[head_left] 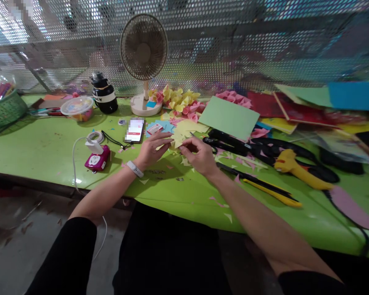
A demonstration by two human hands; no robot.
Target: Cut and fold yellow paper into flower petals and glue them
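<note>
My left hand (153,148) and my right hand (198,155) meet over the green table (43,147), both pinching a piece of pale yellow paper (184,130) that lies among cut yellow pieces. The left fingers grip the paper's near left edge; the right fingers close on its near right edge. A white band is on my left wrist. Small paper scraps lie scattered under and around both hands.
A phone (134,130), pink power strip (97,159) with white charger, black bottle (104,96), fan (144,61), plastic bowl (77,108) and green basket (4,108) stand left and behind. Right: green card (229,118), black scissors (233,143), yellow glue gun (295,168), yellow cutter (270,191), paper flowers (178,100).
</note>
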